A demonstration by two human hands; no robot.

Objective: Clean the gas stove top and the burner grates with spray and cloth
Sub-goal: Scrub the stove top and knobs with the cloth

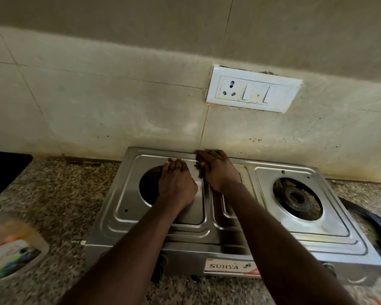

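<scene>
A steel two-burner gas stove point(207, 234) labelled SURYA stands on a speckled counter against the wall, with no grates on it. The right burner point(296, 198) shows in its round opening. The left opening point(149, 186) is dark and partly covered by my left hand point(177, 183), which lies flat on the left plate with its fingers straight, holding nothing. My right hand point(217, 168) rests at the stove's rear middle, fingers curled over the back rim by the wall. I see no cloth in either hand.
A black grate point(377, 227) lies on the counter to the right of the stove. A blurred labelled plastic container point(11, 249) sits at the front left. A dark flat object point(2, 172) is at the far left. A white socket panel point(253, 91) hangs on the tiled wall.
</scene>
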